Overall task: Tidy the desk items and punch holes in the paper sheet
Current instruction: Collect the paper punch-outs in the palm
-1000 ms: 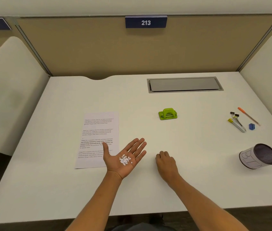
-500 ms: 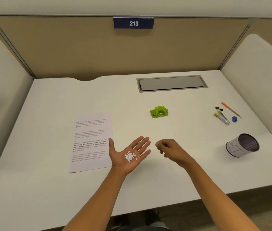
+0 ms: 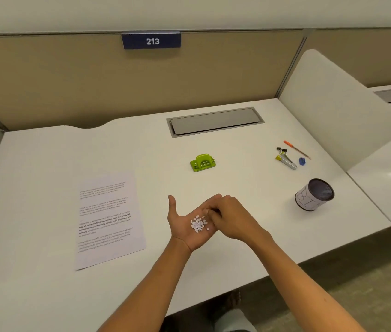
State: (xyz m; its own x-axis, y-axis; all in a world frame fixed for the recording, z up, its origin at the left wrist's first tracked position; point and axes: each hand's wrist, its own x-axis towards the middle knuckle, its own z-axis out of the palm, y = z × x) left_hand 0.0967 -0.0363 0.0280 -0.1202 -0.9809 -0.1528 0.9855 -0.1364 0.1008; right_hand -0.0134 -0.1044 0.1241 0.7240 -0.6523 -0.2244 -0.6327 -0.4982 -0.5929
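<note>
— Left of the two hands, what lies on the desk (image 3: 45, 164)?
— One printed paper sheet (image 3: 110, 219) lies flat, near the left hand's thumb side but apart from it.
— And the hands themselves?
— The left hand (image 3: 189, 224) is palm up, fingers spread flat, with a small heap of white paper dots (image 3: 198, 224) on the palm. The right hand (image 3: 232, 216) lies across its fingers, fingertips curled down just beside the dots; whether they pinch a dot, I cannot tell.
— Beyond the hands?
— A green hole punch (image 3: 202, 162) sits farther back, well apart.
— To the right?
— A mesh cup (image 3: 314, 197) with a paper label tilts near the right hand. Behind it lie binder clips (image 3: 282, 150), a yellow-ended metal tool (image 3: 286, 161), a blue sharpener (image 3: 301, 161) and an orange pencil (image 3: 296, 149).
</note>
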